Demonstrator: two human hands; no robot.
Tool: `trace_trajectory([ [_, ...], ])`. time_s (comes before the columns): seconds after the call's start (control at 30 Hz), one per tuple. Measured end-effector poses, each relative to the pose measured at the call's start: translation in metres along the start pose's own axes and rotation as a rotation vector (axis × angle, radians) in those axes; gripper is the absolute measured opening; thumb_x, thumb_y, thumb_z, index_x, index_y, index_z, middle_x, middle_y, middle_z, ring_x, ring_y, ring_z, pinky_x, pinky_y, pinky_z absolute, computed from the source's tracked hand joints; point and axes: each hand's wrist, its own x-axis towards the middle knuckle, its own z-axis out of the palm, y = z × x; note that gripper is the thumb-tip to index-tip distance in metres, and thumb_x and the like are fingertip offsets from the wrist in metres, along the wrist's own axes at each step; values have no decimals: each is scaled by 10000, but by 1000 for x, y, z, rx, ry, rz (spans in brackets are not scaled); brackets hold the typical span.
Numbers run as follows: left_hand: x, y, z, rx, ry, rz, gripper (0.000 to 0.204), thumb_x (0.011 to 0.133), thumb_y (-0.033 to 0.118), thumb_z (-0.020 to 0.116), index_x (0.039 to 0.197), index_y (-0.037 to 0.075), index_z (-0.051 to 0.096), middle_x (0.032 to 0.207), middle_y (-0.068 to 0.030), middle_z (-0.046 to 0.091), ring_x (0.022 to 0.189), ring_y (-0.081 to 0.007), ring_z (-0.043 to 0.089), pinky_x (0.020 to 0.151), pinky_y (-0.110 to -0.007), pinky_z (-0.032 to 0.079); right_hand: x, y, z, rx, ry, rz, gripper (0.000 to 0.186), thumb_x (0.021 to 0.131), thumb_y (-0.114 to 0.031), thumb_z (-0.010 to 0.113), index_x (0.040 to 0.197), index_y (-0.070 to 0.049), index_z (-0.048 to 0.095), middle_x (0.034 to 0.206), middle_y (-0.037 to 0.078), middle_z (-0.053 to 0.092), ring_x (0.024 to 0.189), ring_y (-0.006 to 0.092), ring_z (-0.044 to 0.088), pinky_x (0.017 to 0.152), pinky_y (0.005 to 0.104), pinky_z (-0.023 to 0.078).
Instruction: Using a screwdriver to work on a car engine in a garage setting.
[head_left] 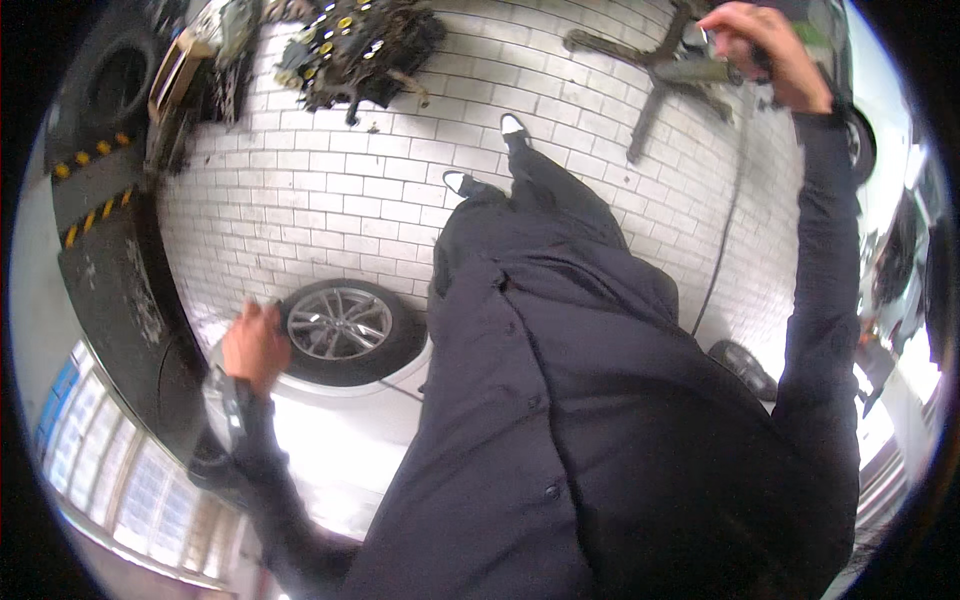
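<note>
My left hand (254, 347) hangs at the left, with a watch-like band (235, 405) on its wrist. Motion blurs its fingers, which look curled. Beyond it is a car wheel (340, 325) with a silver spoked rim and black tyre; the frame does not show them touching. My right hand (775, 52) is raised at the upper right, fingers bent inward around a small dark thing (762, 64) that I cannot make out. Just behind that hand stands a grey metal stand (660, 72) with spreading legs; whether they touch is unclear.
A greasy engine-like assembly (355, 50) lies on the white brick-pattern floor (330, 175) ahead. At the left are a dark bench-like structure (125, 300) with yellow-black stripes and a tyre (115, 80). A cable (728, 225) crosses the floor at right. White car bodywork (335, 450) is close behind on the left.
</note>
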Motion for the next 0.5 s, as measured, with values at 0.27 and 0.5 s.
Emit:
trace_trajectory([
  [0.27, 87, 69, 26, -887, 75, 149, 191, 815, 56, 680, 1004, 80, 660, 960, -122, 641, 870, -335, 693, 749, -436, 556, 148, 124, 188, -937, -696, 156, 525, 813, -443, 739, 1079, 9, 713, 940, 226, 742, 937, 362, 731, 828, 444, 582],
  [0.5, 146, 184, 115, -1127, 32, 269, 177, 814, 88, 609, 956, 51, 707, 868, -112, 659, 787, -252, 678, 724, -377, 540, 167, 203, 267, -967, -710, -65, 603, 826, -586, 727, 991, -7, 752, 955, 232, 738, 958, 408, 715, 869, 504, 567],
])
